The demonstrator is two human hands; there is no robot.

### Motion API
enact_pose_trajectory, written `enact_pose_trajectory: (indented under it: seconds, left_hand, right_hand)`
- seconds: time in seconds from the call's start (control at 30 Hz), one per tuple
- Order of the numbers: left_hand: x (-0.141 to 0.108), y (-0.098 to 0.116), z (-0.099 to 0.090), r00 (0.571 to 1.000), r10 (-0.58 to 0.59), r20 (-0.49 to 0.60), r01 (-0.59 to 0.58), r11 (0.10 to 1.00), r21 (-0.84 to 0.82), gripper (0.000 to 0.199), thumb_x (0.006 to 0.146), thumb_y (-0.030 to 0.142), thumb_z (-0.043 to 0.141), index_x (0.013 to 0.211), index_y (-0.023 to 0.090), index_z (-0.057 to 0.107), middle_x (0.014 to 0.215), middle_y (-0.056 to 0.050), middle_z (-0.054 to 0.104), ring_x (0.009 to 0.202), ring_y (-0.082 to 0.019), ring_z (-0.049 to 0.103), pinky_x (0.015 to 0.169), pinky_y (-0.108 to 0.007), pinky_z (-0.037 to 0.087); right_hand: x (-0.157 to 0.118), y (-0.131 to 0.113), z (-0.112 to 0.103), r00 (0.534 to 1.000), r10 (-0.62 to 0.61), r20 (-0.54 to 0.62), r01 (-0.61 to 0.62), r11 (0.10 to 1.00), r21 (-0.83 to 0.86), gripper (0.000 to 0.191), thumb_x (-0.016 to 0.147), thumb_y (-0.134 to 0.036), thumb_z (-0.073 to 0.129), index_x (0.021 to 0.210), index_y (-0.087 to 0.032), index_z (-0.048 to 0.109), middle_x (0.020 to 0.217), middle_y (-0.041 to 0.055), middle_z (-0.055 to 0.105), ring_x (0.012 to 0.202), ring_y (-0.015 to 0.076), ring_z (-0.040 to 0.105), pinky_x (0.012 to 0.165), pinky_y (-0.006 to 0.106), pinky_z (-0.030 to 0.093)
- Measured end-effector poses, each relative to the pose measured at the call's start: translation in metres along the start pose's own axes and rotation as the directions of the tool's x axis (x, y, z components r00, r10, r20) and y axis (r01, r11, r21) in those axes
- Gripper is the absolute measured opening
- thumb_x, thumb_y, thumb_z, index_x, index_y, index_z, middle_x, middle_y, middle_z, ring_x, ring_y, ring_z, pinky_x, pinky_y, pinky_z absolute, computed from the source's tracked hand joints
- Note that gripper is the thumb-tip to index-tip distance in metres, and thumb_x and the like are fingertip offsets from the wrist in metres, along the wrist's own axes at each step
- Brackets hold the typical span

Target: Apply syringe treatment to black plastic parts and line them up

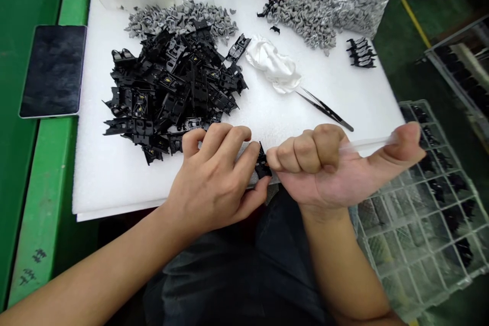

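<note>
The left hand [216, 183] pinches a small, jagged black part [262, 165] at the near edge of the worktop [118, 186]; the right hand [324, 168], fingers curled, meets its other side, grip unclear. Beyond, similar pieces form a heap [179, 86].

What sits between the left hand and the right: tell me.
A small black part sits between the left hand and right hand, in the head view.

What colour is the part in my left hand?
The part is black, best seen in the head view.
</note>
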State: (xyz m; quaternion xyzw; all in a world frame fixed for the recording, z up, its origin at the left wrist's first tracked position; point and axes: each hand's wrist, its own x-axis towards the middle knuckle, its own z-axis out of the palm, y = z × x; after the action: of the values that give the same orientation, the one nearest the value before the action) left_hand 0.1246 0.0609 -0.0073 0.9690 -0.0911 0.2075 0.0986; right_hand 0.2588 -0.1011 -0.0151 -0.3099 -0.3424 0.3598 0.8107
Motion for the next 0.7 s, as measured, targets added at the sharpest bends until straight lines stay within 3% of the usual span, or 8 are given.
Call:
enact_pose_trajectory:
  seconds: [0.2,0.47,0.7]
  left_hand:
    - [0.0008,0.0002,0.0009,1.000,0.004,0.003,-0.004,1.000,0.010,0.042,0.100,0.049,0.060,0.122,0.014,0.068,0.124,-0.016,0.070,0.111,-0.038,0.061,0.090,-0.052,0.039]
    - [0.0003,0.0003,-0.0001,1.000,0.004,0.001,-0.004,1.000,0.017,0.041,0.101,0.048,0.059,0.121,0.014,0.068,0.124,-0.015,0.070,0.111,-0.037,0.062,0.090,-0.051,0.038]
    - [-0.0005,0.0002,-0.0005,1.000,0.008,0.001,-0.008,1.000,0.025,0.042,0.101,0.049,0.059,0.122,0.013,0.068,0.124,-0.015,0.070,0.111,-0.036,0.061,0.090,-0.050,0.037]
  right_hand:
    - [-0.0005,-0.0002,-0.0001,1.000,-0.008,0.004,0.009,1.000,-0.024,0.069,0.089,-0.086,0.048,0.059,-0.025,0.035,0.045,-0.0076,0.023,0.042,0.0109,0.023,0.052,0.036,0.030]
    - [-0.0011,0.0027,0.0057,0.997,-0.013,-0.070,0.018,0.997,0.071,0.076,0.084,-0.090,0.052,0.055,-0.025,0.026,0.043,-0.0076,0.021,0.040,0.0104,0.020,0.051,0.035,0.026]
    - [-0.0014,0.0001,0.0075,0.998,-0.022,-0.050,0.022,1.000,-0.016,0.071,0.087,-0.087,0.051,0.058,-0.025,0.033,0.044,-0.0083,0.020,0.041,0.0101,0.020,0.051,0.035,0.028]
